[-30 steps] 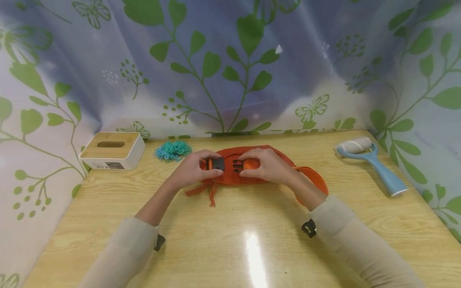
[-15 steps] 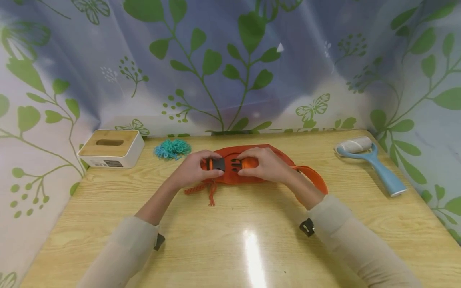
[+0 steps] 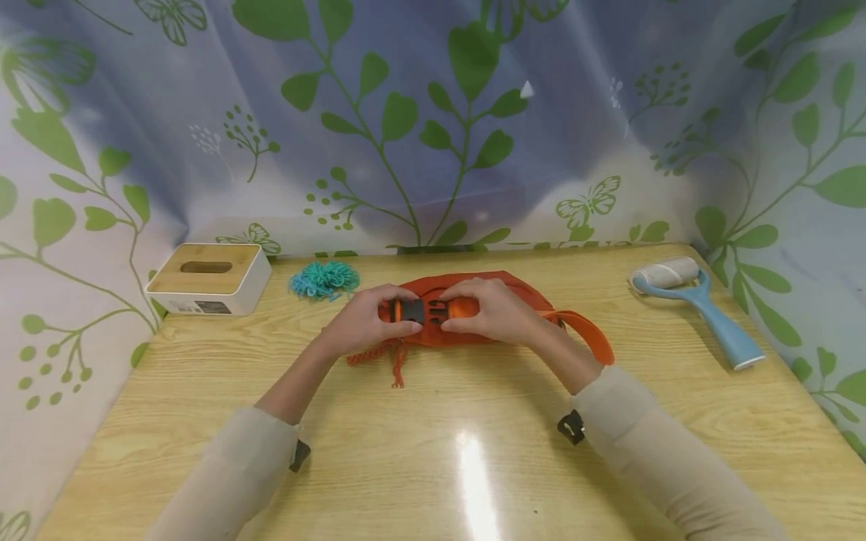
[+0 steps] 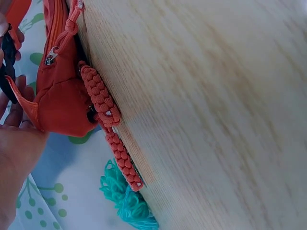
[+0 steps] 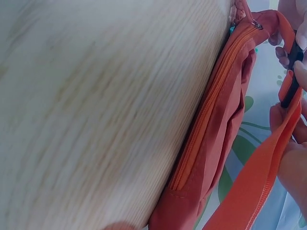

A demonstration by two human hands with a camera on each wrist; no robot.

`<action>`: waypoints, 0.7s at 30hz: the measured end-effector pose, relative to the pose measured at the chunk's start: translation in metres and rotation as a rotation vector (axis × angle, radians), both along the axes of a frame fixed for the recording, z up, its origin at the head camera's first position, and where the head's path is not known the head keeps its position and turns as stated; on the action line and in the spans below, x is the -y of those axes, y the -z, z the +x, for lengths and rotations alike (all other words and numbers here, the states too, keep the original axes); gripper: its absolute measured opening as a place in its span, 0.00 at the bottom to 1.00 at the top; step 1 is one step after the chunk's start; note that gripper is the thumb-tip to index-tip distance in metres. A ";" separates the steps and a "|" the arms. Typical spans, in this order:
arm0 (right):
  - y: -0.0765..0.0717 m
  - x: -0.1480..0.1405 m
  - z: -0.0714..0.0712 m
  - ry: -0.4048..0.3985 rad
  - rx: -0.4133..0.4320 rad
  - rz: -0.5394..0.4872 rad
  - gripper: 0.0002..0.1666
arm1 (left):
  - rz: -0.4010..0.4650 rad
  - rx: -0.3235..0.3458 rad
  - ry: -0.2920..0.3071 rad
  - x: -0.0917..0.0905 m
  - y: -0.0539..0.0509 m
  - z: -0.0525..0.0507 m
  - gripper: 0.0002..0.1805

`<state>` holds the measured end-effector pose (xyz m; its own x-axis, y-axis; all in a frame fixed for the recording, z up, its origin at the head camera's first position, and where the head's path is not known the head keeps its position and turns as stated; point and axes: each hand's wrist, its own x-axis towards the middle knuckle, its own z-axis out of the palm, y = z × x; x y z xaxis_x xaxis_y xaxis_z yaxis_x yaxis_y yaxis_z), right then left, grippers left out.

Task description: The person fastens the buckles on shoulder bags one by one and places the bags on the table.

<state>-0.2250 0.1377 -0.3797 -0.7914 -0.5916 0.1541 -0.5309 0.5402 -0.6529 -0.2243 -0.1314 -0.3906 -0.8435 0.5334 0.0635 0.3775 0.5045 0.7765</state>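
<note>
A red-orange waist bag (image 3: pixel 433 284) lies on the wooden table, its zip edge visible in the right wrist view. Above it my left hand (image 3: pixel 358 321) pinches the black socket half of a side-release buckle (image 3: pixel 411 311) between thumb and fingers. My right hand (image 3: pixel 502 314) grips the pronged half (image 3: pixel 437 312) by its sides. The prongs point at the socket, their tips close to its mouth; whether they touch is unclear. From the right hand's half an orange strap (image 5: pixel 259 177) loops back towards the bag. Braided cord pulls (image 4: pixel 100 93) hang at the bag's left end.
Behind the left hand sits a turquoise yarn bundle (image 3: pixel 325 280). A white tissue box with a wooden lid (image 3: pixel 208 278) stands at the back left. To the right lies a blue-handled lint roller (image 3: pixel 704 308). A leaf-patterned curtain (image 3: pixel 419 150) borders the table's back edge.
My right hand has moved left with the pronged half, narrowing the gap between the two buckle halves. My left hand has stayed almost still.
</note>
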 end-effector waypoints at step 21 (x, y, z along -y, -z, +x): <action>-0.001 0.010 -0.001 -0.044 -0.026 -0.002 0.25 | -0.002 0.018 -0.008 -0.002 0.000 0.000 0.27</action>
<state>-0.2257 0.1274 -0.3790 -0.7600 -0.6258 0.1753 -0.5712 0.5146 -0.6395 -0.2242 -0.1294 -0.3910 -0.8485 0.5271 0.0478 0.3600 0.5086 0.7822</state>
